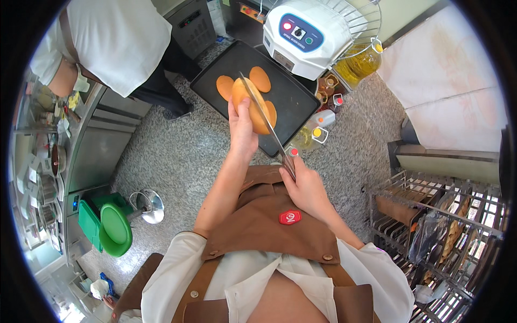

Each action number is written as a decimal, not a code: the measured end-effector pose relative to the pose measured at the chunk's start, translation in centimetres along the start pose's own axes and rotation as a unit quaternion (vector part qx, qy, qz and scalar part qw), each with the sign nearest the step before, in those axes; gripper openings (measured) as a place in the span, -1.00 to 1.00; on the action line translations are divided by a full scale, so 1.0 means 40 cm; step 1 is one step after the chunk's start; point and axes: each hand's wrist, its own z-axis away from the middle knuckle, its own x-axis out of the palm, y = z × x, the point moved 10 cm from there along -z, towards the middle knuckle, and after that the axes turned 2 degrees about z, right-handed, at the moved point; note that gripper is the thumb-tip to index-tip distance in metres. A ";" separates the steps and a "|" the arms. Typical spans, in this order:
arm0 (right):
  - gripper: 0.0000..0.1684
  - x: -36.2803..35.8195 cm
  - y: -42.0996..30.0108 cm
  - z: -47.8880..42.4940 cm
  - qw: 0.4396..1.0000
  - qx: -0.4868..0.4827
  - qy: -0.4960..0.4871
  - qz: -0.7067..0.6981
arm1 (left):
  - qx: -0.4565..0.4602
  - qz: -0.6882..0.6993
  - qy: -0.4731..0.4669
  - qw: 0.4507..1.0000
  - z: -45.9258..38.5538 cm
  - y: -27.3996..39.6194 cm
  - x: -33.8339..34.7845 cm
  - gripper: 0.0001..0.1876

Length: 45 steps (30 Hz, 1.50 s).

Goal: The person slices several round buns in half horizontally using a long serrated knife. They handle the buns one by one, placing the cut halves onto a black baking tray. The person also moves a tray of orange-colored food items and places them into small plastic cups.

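A long oval bread roll [253, 105] is in my left hand [243, 125], held above a dark baking tray [295, 107]. My right hand [303, 183] grips the handle of a long-bladed knife [270, 125]. The blade lies lengthwise along the roll, its tip near the roll's far end; how deep it sits in the bread I cannot tell. On the tray are several flat oval bread pieces, one at the left [225, 87], one at the far right [259, 79], and one partly hidden behind the roll [271, 113].
A white spiral mixer [315, 36] stands beyond the tray, with oil bottles [357, 64] to its right and more bottles [324, 118] below. A co-worker [117, 40] stands at the upper left by a steel counter [95, 149]. A green stool [116, 230] is lower left, a metal rack [436, 226] lower right.
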 end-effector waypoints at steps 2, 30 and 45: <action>-0.71 -0.004 -0.001 -0.026 1.000 0.003 -0.003 0.004 | 0.003 -0.016 -0.006 1.000 0.013 -0.013 0.011 -0.55; -0.66 -0.053 0.120 -0.050 0.989 0.070 0.130 -0.031 | -0.082 -0.113 -0.104 0.985 -0.016 -0.177 0.104 -0.54; -0.70 -0.050 0.136 0.011 0.984 0.079 0.155 -0.035 | -0.169 -0.055 -0.125 0.976 -0.119 -0.231 0.104 -0.61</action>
